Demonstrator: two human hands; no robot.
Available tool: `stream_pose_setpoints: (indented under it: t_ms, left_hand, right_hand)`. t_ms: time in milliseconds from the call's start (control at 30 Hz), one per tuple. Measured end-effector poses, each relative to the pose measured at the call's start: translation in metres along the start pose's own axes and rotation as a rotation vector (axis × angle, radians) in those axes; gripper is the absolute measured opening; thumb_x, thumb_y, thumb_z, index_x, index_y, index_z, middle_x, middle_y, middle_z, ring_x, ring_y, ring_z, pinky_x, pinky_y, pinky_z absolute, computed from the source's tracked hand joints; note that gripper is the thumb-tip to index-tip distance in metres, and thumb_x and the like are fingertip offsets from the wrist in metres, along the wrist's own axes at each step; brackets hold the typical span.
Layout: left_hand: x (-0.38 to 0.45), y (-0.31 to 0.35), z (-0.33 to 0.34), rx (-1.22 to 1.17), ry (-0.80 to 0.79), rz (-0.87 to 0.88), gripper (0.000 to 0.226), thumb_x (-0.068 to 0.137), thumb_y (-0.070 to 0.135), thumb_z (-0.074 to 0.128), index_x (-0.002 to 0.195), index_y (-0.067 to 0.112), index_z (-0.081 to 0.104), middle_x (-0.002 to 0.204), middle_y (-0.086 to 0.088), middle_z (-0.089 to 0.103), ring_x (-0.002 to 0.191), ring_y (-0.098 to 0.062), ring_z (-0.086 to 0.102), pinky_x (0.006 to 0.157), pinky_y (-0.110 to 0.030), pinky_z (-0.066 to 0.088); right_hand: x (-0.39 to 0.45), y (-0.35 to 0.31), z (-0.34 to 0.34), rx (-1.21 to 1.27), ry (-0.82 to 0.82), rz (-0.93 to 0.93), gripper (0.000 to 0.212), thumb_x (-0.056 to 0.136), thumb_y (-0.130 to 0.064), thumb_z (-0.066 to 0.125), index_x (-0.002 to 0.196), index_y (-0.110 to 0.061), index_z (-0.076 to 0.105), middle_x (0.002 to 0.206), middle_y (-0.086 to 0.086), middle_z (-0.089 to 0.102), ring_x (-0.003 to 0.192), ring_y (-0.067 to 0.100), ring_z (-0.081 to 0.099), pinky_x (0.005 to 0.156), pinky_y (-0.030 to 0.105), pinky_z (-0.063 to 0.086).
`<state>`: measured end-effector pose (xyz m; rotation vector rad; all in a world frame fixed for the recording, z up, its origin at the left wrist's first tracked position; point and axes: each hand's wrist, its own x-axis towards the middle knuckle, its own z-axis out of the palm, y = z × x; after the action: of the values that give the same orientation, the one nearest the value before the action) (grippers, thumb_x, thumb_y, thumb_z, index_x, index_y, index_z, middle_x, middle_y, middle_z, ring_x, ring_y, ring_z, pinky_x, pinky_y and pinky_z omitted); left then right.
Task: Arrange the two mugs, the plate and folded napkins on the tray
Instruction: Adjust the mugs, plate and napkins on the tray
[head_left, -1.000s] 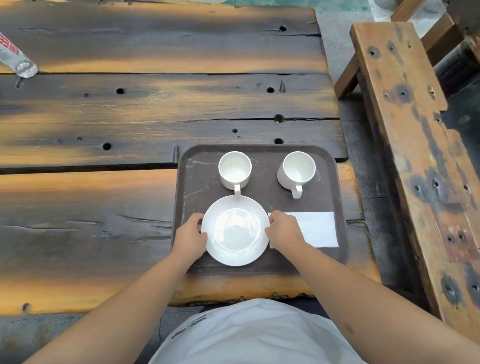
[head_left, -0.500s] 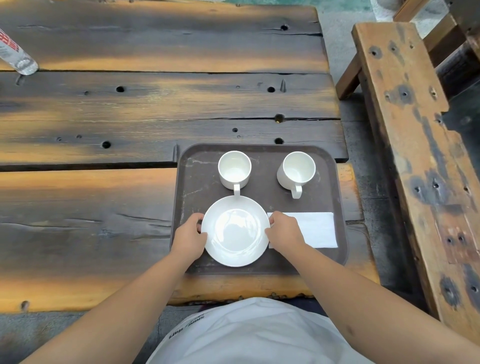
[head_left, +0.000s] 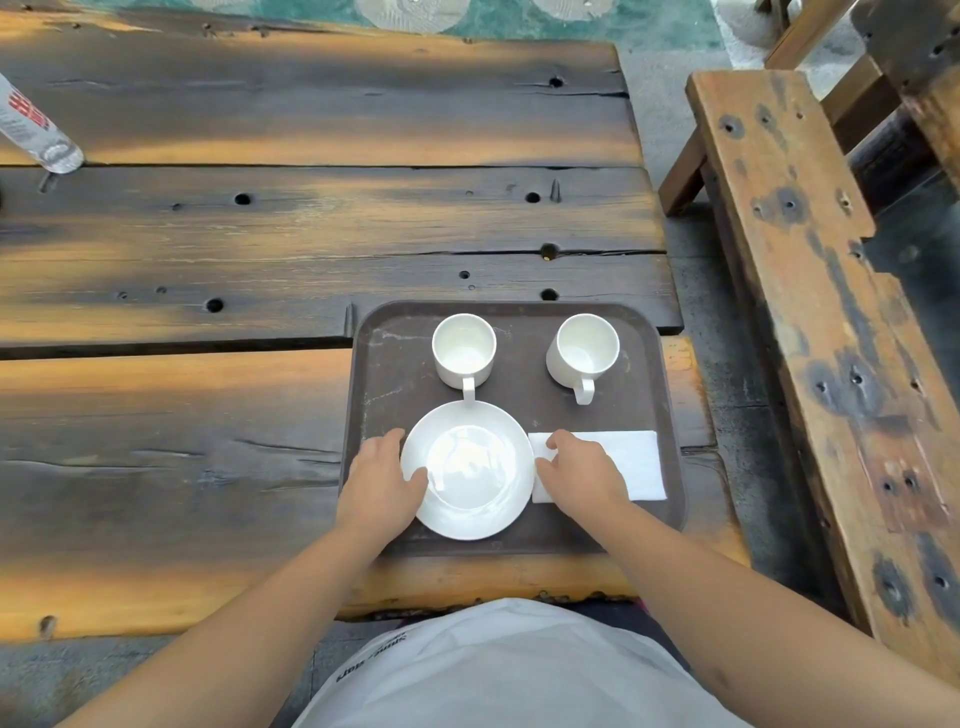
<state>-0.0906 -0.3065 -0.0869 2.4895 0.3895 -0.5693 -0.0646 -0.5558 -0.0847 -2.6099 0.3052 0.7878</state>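
With the left hand (head_left: 382, 480) gripping the plate (head_left: 467, 469) rim and the right hand (head_left: 579, 470) touching its opposite edge atop the napkins (head_left: 631, 462), nudge the plate squarely on the tray (head_left: 395, 358), just nearer than the mugs (head_left: 464, 349).

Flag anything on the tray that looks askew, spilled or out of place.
Nothing is spilled or broken. One small crowding: the left mug has its handle touching or overlapping the plate rim. The napkin lies flat, partly under the right hand. The right mug stands apart on the tray.
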Motion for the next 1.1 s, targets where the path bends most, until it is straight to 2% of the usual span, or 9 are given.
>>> stream_pose_setpoints:
  t_ms: [67,133,233,300,367,600,700,833,1100]
  left_hand:
    - [-0.006,0.006,0.001,0.105,0.026,0.106,0.061,0.088,0.044,0.055,0.142,0.025,0.035,0.144,-0.002,0.04,0.128,-0.026,0.04,0.098,-0.044,0.044]
    - [-0.011,0.013,0.005,0.221,0.008,0.185,0.073,0.087,0.055,0.051,0.148,0.025,0.025,0.154,-0.005,0.028,0.139,-0.028,0.029,0.106,-0.044,0.037]
    - [-0.018,0.024,0.014,0.328,-0.079,0.254,0.086,0.085,0.068,0.041,0.154,0.029,0.007,0.164,-0.006,0.0,0.149,-0.034,0.002,0.116,-0.046,0.022]
    - [-0.022,0.031,0.021,0.361,-0.118,0.297,0.089,0.084,0.072,0.036,0.154,0.031,-0.001,0.164,-0.006,-0.009,0.149,-0.034,-0.007,0.118,-0.047,0.015]
    - [-0.026,0.038,0.026,0.39,-0.133,0.334,0.09,0.083,0.074,0.033,0.154,0.032,-0.005,0.164,-0.006,-0.013,0.149,-0.034,-0.01,0.119,-0.048,0.012]
    - [-0.034,0.071,0.049,0.476,-0.134,0.412,0.085,0.088,0.07,0.031,0.155,0.028,-0.001,0.164,-0.008,-0.007,0.149,-0.036,-0.007,0.117,-0.051,0.015]
    - [-0.037,0.086,0.065,0.518,-0.15,0.455,0.081,0.091,0.065,0.03,0.155,0.025,0.0,0.164,-0.008,-0.007,0.149,-0.034,-0.009,0.118,-0.051,0.008]
    - [-0.041,0.101,0.089,0.674,-0.156,0.644,0.076,0.092,0.058,0.032,0.154,0.021,0.009,0.164,-0.01,-0.002,0.149,-0.032,-0.008,0.117,-0.056,-0.001]
    - [-0.047,0.112,0.118,0.758,-0.2,0.669,0.064,0.095,0.053,0.034,0.15,0.022,0.022,0.161,-0.013,0.014,0.144,-0.032,0.018,0.109,-0.055,0.019]
  right_hand:
    - [-0.006,0.01,-0.004,-0.113,0.039,-0.061,0.035,0.094,-0.039,0.048,0.125,-0.023,0.051,0.115,-0.001,0.065,0.1,0.025,0.061,0.078,0.037,0.052]
    - [-0.013,0.022,-0.005,-0.201,0.051,-0.12,0.046,0.093,-0.045,0.049,0.134,-0.025,0.044,0.134,-0.001,0.057,0.118,0.025,0.055,0.088,0.04,0.05]
    - [-0.024,0.042,-0.004,-0.355,-0.011,-0.166,0.087,0.085,-0.066,0.047,0.153,-0.028,0.011,0.164,0.003,0.009,0.148,0.027,0.014,0.112,0.047,0.031]
    - [-0.03,0.054,-0.001,-0.392,-0.041,-0.136,0.1,0.079,-0.078,0.042,0.154,-0.031,-0.005,0.164,0.001,-0.014,0.15,0.027,-0.007,0.117,0.051,0.017]
    - [-0.037,0.064,0.002,-0.397,-0.051,-0.111,0.104,0.075,-0.083,0.036,0.153,-0.033,-0.012,0.162,0.0,-0.022,0.149,0.027,-0.015,0.118,0.052,0.01]
    - [-0.047,0.095,-0.007,-0.387,-0.071,-0.097,0.103,0.075,-0.084,0.033,0.152,-0.035,-0.013,0.162,-0.001,-0.023,0.149,0.024,-0.016,0.118,0.051,0.008]
    - [-0.043,0.111,-0.017,-0.396,-0.091,-0.105,0.1,0.079,-0.08,0.036,0.153,-0.033,-0.011,0.163,0.0,-0.019,0.15,0.024,-0.013,0.118,0.05,0.009]
    - [-0.035,0.127,-0.026,-0.398,-0.112,-0.127,0.095,0.083,-0.074,0.038,0.154,-0.031,-0.008,0.164,0.0,-0.014,0.15,0.022,-0.009,0.119,0.05,0.009]
    - [-0.024,0.149,-0.023,-0.555,-0.145,-0.394,0.086,0.09,-0.067,0.036,0.155,-0.028,-0.004,0.164,0.002,-0.012,0.15,0.022,-0.009,0.118,0.051,0.002]
